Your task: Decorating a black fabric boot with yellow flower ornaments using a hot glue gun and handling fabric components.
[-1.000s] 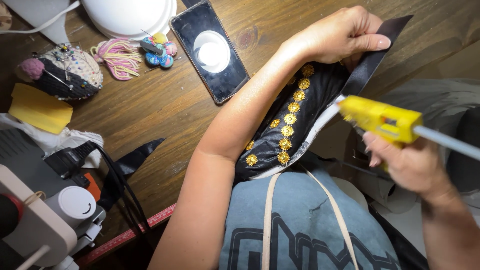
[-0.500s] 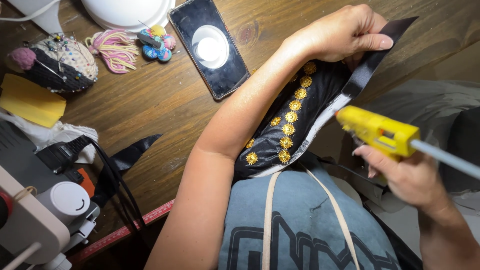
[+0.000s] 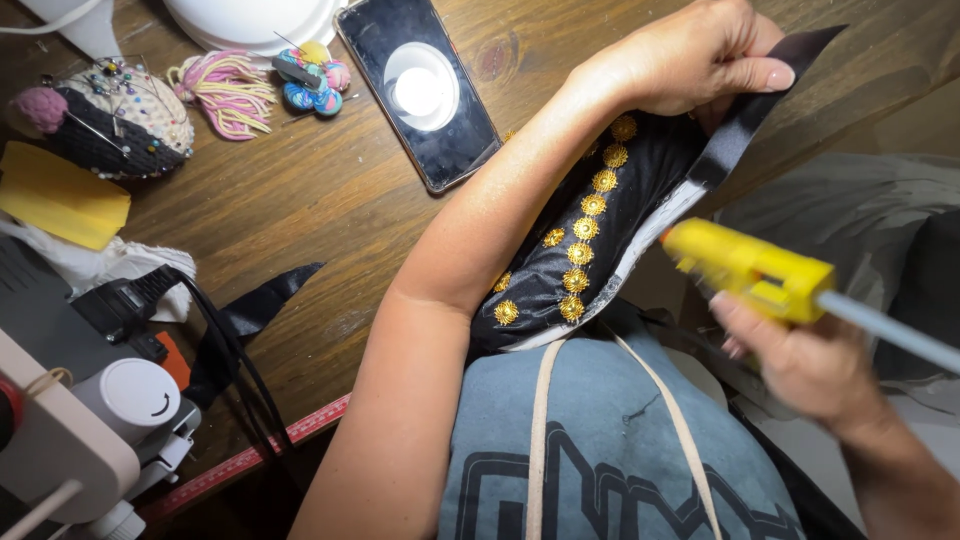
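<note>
Left hand (image 3: 690, 55) pinching black fabric (image 3: 600, 240) (gold-flowered), right hand (image 3: 800, 360) gripping glue gun (image 3: 750, 270)

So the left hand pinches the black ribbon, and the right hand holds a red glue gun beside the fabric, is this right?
Not quite: the glue gun is yellow, not red, as the head view shows. The left hand does pinch the black ribbon, and the right hand holds the gun beside the fabric.

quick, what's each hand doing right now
Left hand: closed, pinching the black satin ribbon on the gold-flowered black fabric.
Right hand: closed on the yellow plastic glue gun.
</note>
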